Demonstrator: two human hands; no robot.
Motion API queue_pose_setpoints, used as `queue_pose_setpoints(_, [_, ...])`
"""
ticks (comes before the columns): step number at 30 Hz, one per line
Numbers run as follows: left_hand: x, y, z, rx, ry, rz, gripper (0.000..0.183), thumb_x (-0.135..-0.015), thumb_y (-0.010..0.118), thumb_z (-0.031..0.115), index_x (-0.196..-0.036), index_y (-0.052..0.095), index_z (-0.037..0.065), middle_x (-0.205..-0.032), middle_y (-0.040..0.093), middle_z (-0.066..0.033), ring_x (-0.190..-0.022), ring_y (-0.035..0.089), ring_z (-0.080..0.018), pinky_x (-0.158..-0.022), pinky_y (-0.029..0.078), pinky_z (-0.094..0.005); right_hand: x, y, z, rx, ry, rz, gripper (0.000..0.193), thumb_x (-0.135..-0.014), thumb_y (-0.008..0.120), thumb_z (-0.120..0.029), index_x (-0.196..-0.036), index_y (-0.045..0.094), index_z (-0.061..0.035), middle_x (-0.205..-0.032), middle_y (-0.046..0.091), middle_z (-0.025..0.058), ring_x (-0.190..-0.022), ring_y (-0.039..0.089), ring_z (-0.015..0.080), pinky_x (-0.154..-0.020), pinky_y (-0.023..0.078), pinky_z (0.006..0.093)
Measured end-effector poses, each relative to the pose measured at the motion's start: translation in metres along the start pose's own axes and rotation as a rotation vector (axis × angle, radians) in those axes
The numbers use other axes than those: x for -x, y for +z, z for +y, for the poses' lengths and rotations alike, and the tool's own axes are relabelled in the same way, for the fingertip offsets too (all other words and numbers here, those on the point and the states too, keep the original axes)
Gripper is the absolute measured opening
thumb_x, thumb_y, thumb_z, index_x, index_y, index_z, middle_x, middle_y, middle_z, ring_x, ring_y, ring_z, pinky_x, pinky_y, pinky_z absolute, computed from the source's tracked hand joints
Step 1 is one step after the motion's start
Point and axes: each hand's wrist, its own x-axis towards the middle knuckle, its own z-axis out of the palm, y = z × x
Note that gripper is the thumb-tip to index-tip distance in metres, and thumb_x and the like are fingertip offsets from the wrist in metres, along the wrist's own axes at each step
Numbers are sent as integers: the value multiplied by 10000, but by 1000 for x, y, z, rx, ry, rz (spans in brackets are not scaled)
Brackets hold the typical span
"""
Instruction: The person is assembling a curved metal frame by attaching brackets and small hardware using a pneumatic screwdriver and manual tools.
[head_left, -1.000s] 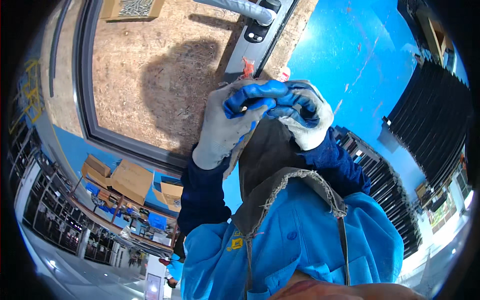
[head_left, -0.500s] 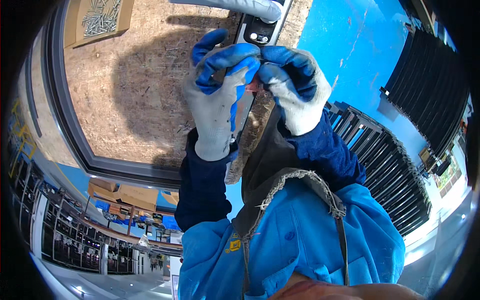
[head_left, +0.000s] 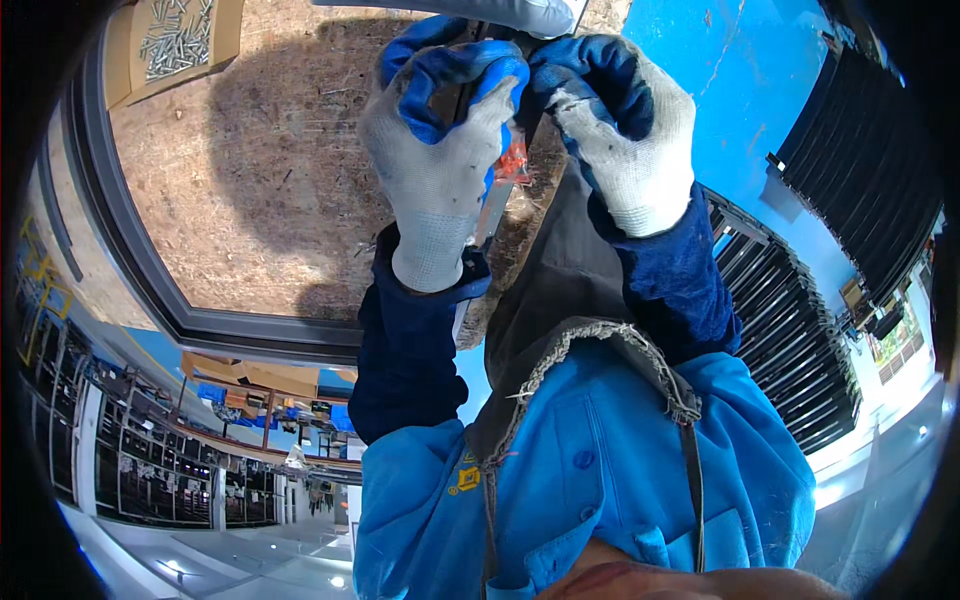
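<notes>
My left hand (head_left: 440, 135), in a white glove with blue coated fingers, pinches thumb and fingertips together beside a grey lever handle (head_left: 450, 8) at the top edge. Close on its right, my right hand (head_left: 632, 130), gloved alike, curls in a pinch too. The fingertips of both nearly meet. Whatever they hold is too small or hidden to name. Just below the fingertips a small clear bag with red bits (head_left: 514, 162) shows; whether a hand holds it I cannot tell. The handle's base is mostly covered by my hands.
A cardboard box of screws (head_left: 178, 40) stands at the upper left on the worn wooden bench top (head_left: 290, 180). A dark grey frame (head_left: 150, 270) borders the board. Stacks of long black profiles (head_left: 790, 310) lie on the right by the blue floor (head_left: 690, 60).
Both hands have moved up in the picture, toward the handle, covering the black plate by it that showed before. The red bits in the bag are now plainer. Both hands stay pinched.
</notes>
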Motion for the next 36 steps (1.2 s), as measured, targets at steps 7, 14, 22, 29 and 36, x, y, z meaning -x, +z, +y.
queue_pose_setpoints(7, [-5,-3,-16,25,-37,61,247,-758,696,-12,-1000,648,-29,-914,674,-98,-814,649,-139,-771,530,-259,4,7,27,-272,8,78,242,-792,658,-11,-1027,607,17,-890,657,89,-789,630,136,-728,527,272])
queue_pose_setpoints(14, [-3,-6,-17,94,13,3,244,-788,653,-6,-1030,633,-34,-965,665,-106,-842,647,-155,-801,517,-265,-6,3,3,-827,364,41,197,-839,631,-30,-1022,558,-35,-749,600,56,-584,544,105,-506,444,217])
queue_pose_setpoints(22, [-1,1,-12,130,141,-77,159,-767,622,-76,-923,620,-44,-875,638,-54,-765,594,-102,-717,467,-227,7,18,17,-919,345,141,180,-824,626,14,-988,553,5,-854,611,77,-674,577,122,-600,481,234])
queue_pose_setpoints(29, [6,8,-17,-67,414,49,110,-787,644,-28,-897,632,-34,-913,632,-84,-843,592,-154,-778,458,-287,24,47,14,-332,18,449,285,-780,642,56,-1040,528,80,-955,618,136,-760,602,137,-706,496,239])
queue_pose_setpoints(36, [3,-1,-27,-52,457,74,163,-801,635,-1,-961,638,-30,-943,646,-90,-859,615,-151,-799,479,-274,23,33,32,-130,-344,377,257,-765,704,16,-992,583,19,-922,651,110,-765,643,164,-696,528,270])
